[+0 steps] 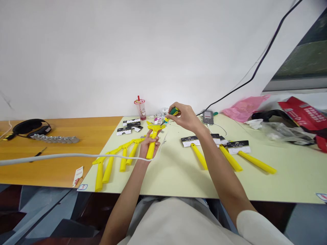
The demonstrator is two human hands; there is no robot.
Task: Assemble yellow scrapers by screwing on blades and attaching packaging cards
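Observation:
My left hand (149, 145) is closed around the handle of a yellow scraper (153, 137), its wide head pointing away from me. In my right hand (184, 116) is a screwdriver (174, 111) with a green and yellow handle, gripped from above. It slants down to the left, and its tip is at or close to the scraper's head; whether they touch I cannot tell. Several more yellow scrapers (109, 168) lie in a row left of my left hand. On the right, beyond and beside my right forearm, are yellow handles (257, 162) with black and white cards (238, 147) at their heads.
Behind stand a lidded cup (141, 110) and loose black and white cards (124, 131). A white cable (68, 155) crosses in front of the left scrapers. To the right lie a small grey device (208, 117), a pink bag (242, 108) and clear plastic (287, 133). Headphones (28, 127) rest on the orange table.

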